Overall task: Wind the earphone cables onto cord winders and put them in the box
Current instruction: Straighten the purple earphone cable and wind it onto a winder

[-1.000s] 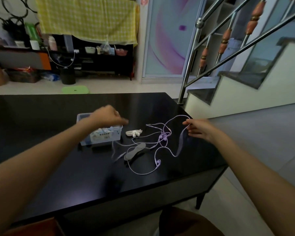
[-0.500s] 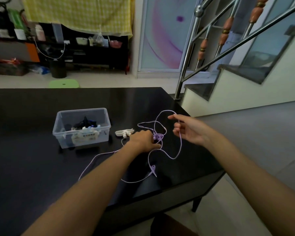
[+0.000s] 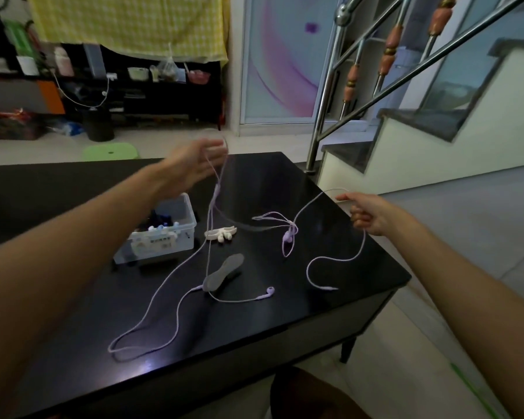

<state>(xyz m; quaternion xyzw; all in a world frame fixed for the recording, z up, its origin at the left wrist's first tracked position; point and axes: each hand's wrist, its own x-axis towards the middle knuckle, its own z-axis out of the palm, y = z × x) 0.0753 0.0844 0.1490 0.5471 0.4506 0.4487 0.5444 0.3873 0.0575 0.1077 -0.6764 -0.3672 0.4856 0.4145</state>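
Note:
A purple earphone cable [image 3: 336, 260] sprawls in loops over the black table [image 3: 360, 297]. One earbud [image 3: 270, 290] and the plug [image 3: 330, 288] lie near the front, and a tangle [image 3: 289, 234] sits mid-table. My left hand [image 3: 200, 160], blurred, is raised above the table and holds a strand that hangs down from it. My right hand [image 3: 366, 214] pinches another stretch at the table's right edge. A white cord winder [image 3: 221, 234] and a grey cord winder [image 3: 224, 272] lie between the loops. The clear box [image 3: 179, 240] stands under my left forearm.
The box holds several wound earphones. A steel stair railing [image 3: 324, 95] and steps rise just beyond the table's far right corner. A green stool [image 3: 109, 152] stands on the floor behind the table. A dark seat [image 3: 309, 394] is near its front edge.
My left hand went from the box to the tangle, took hold of the cable and lifted it high. My right hand drew its strand out to the right. The cable spread wider.

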